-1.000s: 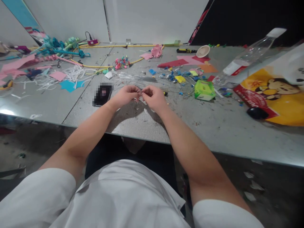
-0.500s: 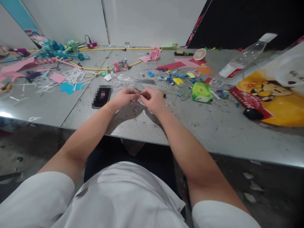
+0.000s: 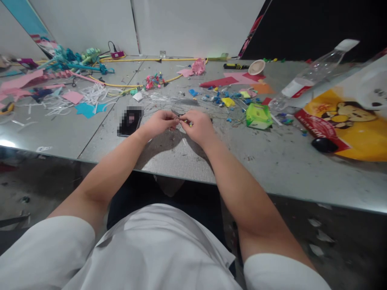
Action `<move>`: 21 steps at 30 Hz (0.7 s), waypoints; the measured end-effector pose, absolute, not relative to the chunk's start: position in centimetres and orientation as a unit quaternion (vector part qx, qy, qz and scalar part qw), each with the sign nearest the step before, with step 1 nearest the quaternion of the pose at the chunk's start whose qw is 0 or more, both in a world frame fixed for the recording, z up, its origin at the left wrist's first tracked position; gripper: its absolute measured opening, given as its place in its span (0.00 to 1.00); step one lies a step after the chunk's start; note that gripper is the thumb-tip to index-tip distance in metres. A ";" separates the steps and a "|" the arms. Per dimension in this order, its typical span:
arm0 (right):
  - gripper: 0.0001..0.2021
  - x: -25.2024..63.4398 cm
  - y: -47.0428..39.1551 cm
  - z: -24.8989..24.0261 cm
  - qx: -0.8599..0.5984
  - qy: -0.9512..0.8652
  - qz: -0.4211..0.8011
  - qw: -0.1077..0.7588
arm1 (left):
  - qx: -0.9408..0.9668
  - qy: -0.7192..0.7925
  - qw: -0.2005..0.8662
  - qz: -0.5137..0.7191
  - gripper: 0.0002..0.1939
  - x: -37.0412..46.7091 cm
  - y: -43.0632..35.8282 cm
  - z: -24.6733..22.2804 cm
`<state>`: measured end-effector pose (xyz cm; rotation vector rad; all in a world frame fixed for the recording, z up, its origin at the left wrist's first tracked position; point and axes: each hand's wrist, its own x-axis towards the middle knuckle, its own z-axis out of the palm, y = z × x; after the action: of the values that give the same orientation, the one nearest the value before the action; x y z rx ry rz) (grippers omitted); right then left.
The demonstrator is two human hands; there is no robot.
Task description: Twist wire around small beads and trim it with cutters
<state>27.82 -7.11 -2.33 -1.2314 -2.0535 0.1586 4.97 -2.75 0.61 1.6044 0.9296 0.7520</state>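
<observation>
My left hand (image 3: 161, 123) is closed in a pinch over the grey table, with thin wire (image 3: 173, 128) at its fingertips. My right hand (image 3: 197, 125) meets it, fingers wrapped round a small yellow-and-black hand tool (image 3: 190, 124). Most of that tool is hidden by the fingers, so its kind is not clear. The fingertips of both hands nearly touch. Just beyond them lies a bundle of thin, shiny wires (image 3: 173, 99). A dark phone (image 3: 130, 122), partly pixelated, rests to the left of my left hand.
Blue and yellow scraps (image 3: 227, 102) and a green packet (image 3: 259, 116) lie to the right. Farther right are a clear bottle (image 3: 322, 68), a yellow bag (image 3: 363, 133) and a black mouse-shaped object (image 3: 324, 145). Paper scraps (image 3: 72, 97) and white strips spread at left. A yellow cord (image 3: 145, 60) runs behind.
My right hand now shows a yellow-and-black tool between its fingers, with its tip at the left fingertips. The left hand keeps its place. The view has shifted slightly.
</observation>
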 end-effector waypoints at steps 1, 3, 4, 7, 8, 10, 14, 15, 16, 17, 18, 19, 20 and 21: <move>0.10 27.8 -7.1 -2.4 -0.479 -0.796 0.056 0.365 | 0.671 0.392 0.543 0.318 0.12 5.0 -2.8 0.7; 0.10 27.8 -7.0 -2.6 -0.479 -0.795 0.043 0.369 | 0.662 0.390 0.555 0.319 0.11 5.1 -2.9 0.7; 0.10 27.7 -7.0 -2.7 -0.478 -0.795 0.037 0.371 | 0.658 0.389 0.560 0.318 0.11 5.2 -3.0 0.8; 0.08 27.6 -6.8 -2.9 -0.478 -0.793 0.027 0.376 | 0.657 0.388 0.566 0.312 0.12 5.1 -2.9 0.8; 0.08 27.5 -6.8 -3.0 -0.478 -0.793 0.027 0.377 | 0.659 0.389 0.566 0.308 0.13 5.1 -2.9 0.7; 0.08 27.4 -6.8 -3.0 -0.474 -0.797 0.032 0.373 | 0.667 0.390 0.564 0.293 0.14 5.0 -2.7 0.6; 0.08 27.3 -7.0 -2.9 -0.478 -0.805 0.051 0.347 | 0.687 0.387 0.549 0.277 0.12 4.8 -2.6 0.3; 0.08 27.2 -7.1 -2.9 -0.482 -0.805 0.058 0.339 | 0.694 0.385 0.541 0.278 0.12 4.8 -2.6 0.2; 0.08 27.1 -7.2 -2.8 -0.486 -0.805 0.065 0.333 | 0.702 0.385 0.531 0.278 0.12 4.8 -2.5 0.2; 0.07 27.0 -7.3 -2.7 -0.488 -0.806 0.072 0.328 | 0.709 0.384 0.522 0.278 0.12 4.8 -2.5 0.2; 0.07 26.9 -7.3 -2.7 -0.489 -0.806 0.078 0.323 | 0.718 0.382 0.512 0.277 0.12 4.7 -2.5 0.1; 0.06 26.8 -7.4 -2.7 -0.489 -0.807 0.083 0.320 | 0.726 0.380 0.502 0.276 0.12 4.7 -2.4 0.1; 0.06 26.7 -7.5 -2.6 -0.489 -0.808 0.085 0.318 | 0.735 0.378 0.493 0.273 0.12 4.7 -2.4 0.1; 0.06 26.7 -7.5 -2.6 -0.490 -0.808 0.087 0.315 | 0.743 0.375 0.484 0.269 0.11 4.7 -2.3 0.1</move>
<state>26.70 -7.51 -2.61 -1.2904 -2.1284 0.2301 4.67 -2.33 0.12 1.8107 0.9138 0.6556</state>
